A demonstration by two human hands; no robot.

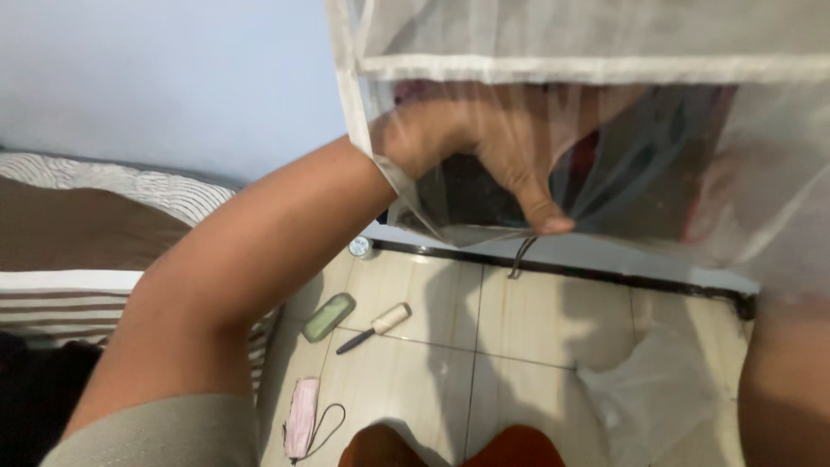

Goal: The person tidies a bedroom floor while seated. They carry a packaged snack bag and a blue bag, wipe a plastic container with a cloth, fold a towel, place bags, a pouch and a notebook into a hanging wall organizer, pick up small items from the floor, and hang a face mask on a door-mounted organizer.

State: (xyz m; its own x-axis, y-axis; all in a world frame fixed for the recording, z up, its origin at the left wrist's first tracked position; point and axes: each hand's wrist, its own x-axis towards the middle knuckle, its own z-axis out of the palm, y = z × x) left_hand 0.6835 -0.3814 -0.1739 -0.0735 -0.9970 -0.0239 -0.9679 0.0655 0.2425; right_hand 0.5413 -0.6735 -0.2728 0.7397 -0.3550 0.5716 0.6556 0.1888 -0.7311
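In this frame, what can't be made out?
Head view only:
- Left hand: behind the sheer white mesh bag, so its grip is veiled; only the thumb tip shows clearly.
- Dark and red contents: blurred by mesh, unidentifiable.
- Right hand: cut off by the right edge; only forearm shows.
- Small round object by the wall: too small.

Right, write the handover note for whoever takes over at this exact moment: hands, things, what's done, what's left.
Left hand: closed on the sheer mesh bag at its lower left, thumb pinching the bottom edge.
Right hand: hidden behind the bag; only the right forearm shows, so its grip cannot be told.
Things: the bag is held up off the floor, with dark and red contents blurred inside. On the tiled floor lie a lint roller, a green case, a pink face mask and a clear plastic bag.
Done: bag lifted.
Left: contents are inside; floor items untouched.
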